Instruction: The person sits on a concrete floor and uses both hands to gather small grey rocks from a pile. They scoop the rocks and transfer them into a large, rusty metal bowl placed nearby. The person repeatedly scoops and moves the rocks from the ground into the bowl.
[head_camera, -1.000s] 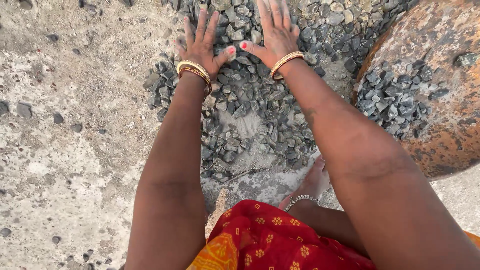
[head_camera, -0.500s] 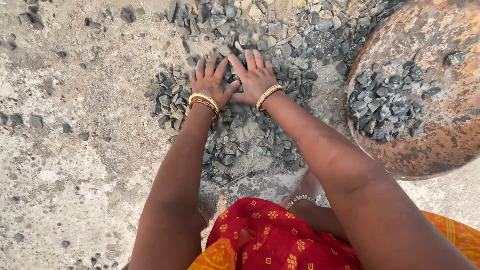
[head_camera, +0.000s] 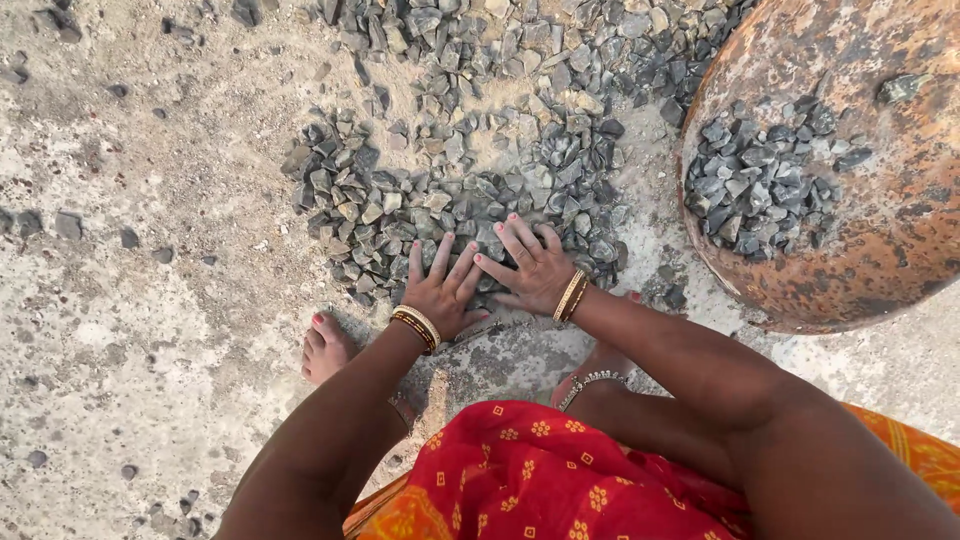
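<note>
The left hand (head_camera: 440, 285) and the right hand (head_camera: 532, 265) lie flat and side by side, palms down, fingers spread, pressed onto the near edge of a heap of crushed stones (head_camera: 450, 190); neither hand is closed around anything. Gold bangles (head_camera: 418, 326) ring the left wrist, and more sit on the right wrist. The stones are small, grey, angular chips with sharp broken faces, dusted pale, spread in a loose patch on the ground (head_camera: 130, 300), which is rough, cracked concrete with sandy grit and a few stray chips. To the right of the hands, near but apart from them, stands a round metal pan (head_camera: 900, 220), rusted orange-brown and pitted, with a smaller pile of the same grey chips lying inside it. Below the hands a bare foot (head_camera: 325, 348) rests on the concrete, and a red and orange patterned cloth (head_camera: 540, 475) covers the knees.
</note>
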